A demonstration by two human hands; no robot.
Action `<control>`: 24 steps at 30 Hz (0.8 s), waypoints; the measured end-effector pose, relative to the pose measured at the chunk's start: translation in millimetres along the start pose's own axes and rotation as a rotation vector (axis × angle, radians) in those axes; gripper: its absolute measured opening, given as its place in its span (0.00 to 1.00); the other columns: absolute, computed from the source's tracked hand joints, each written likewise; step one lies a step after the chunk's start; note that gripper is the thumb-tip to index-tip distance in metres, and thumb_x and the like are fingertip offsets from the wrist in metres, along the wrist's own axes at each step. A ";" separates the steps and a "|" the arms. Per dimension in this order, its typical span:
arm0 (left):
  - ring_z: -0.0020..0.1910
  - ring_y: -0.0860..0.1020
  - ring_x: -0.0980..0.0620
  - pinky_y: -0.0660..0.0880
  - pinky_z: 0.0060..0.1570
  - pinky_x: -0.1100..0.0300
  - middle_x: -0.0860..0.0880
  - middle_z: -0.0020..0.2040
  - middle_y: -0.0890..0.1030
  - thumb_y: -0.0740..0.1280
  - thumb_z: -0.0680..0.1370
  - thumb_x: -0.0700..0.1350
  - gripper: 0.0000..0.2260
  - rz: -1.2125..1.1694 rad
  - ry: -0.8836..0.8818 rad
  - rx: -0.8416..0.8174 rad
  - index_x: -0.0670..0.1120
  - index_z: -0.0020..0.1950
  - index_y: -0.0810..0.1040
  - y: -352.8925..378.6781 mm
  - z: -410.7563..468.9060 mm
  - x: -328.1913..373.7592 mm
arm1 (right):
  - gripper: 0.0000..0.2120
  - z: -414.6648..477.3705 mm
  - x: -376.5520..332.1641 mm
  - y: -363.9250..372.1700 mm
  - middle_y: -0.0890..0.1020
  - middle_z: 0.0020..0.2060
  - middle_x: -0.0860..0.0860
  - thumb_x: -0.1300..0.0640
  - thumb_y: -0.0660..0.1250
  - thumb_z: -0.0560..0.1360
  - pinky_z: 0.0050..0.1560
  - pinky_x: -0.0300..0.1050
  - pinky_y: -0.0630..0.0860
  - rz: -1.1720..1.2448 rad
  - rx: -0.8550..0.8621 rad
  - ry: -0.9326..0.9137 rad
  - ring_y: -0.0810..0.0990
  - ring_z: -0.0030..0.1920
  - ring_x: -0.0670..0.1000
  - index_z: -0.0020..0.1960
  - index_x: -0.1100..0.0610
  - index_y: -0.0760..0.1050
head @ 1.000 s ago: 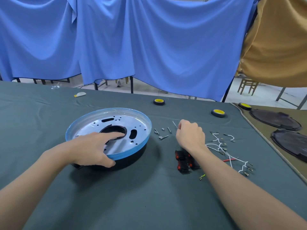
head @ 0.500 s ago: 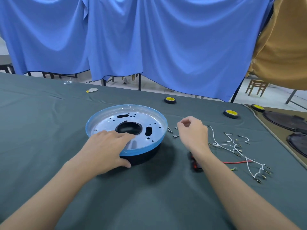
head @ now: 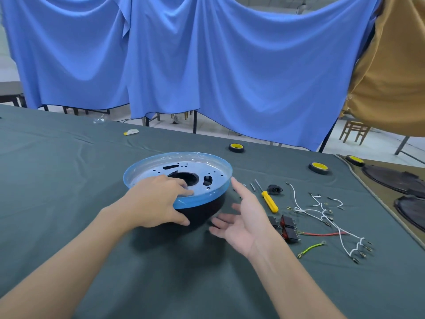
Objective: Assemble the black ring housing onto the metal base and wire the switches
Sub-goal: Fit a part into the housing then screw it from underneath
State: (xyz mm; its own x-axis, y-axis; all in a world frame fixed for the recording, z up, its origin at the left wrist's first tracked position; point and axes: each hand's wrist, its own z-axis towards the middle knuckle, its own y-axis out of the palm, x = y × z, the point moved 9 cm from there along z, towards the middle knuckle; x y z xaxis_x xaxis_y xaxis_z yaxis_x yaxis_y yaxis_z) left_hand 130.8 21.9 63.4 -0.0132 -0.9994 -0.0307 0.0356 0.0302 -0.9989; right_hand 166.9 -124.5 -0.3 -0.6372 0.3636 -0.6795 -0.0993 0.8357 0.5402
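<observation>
Unpinches right hand (head: 243,223) since last frame, fingers spread just beside black ring housing (head: 204,208); grips metal base (head: 216,172) rim with left hand (head: 154,201).

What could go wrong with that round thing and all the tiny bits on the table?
The metal base sits on the black ring housing, gripped only by the left hand at one edge; it might slip off-centre. The open right hand, near the small screws and switches, could scatter them.
</observation>
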 end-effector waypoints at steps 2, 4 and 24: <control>0.64 0.71 0.54 0.71 0.56 0.58 0.63 0.68 0.72 0.69 0.70 0.67 0.31 -0.067 -0.030 0.017 0.59 0.72 0.71 -10.4 -1.8 -4.9 | 0.34 -3.2 3.4 12.0 0.75 0.59 0.68 0.49 0.71 0.73 0.61 0.65 0.71 0.165 -0.112 0.082 0.77 0.57 0.67 0.71 0.61 0.60; 0.59 0.73 0.54 0.72 0.56 0.58 0.60 0.60 0.78 0.70 0.70 0.67 0.29 -0.087 -0.047 0.050 0.57 0.68 0.74 -23.2 -4.9 -7.7 | 0.33 -5.0 2.9 19.8 0.77 0.58 0.69 0.50 0.68 0.76 0.59 0.64 0.72 0.230 -0.180 0.116 0.77 0.59 0.68 0.71 0.68 0.60; 0.38 0.78 0.41 0.64 0.28 0.59 0.42 0.43 0.76 0.80 0.55 0.47 0.40 0.181 -0.146 0.797 0.46 0.67 0.78 -99.5 -33.3 20.6 | 0.23 1.1 -19.8 41.4 0.84 0.53 0.60 0.44 0.60 0.79 0.63 0.52 0.74 -0.106 -0.345 -0.077 0.81 0.57 0.58 0.61 0.62 0.74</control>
State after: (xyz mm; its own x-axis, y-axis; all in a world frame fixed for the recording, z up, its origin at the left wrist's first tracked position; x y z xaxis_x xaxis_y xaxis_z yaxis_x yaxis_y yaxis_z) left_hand 93.6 -1.2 161.0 0.1886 -0.9735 -0.1292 0.7230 0.2267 -0.6526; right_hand 176.2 -96.6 35.0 -0.5512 0.3231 -0.7693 -0.4224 0.6871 0.5912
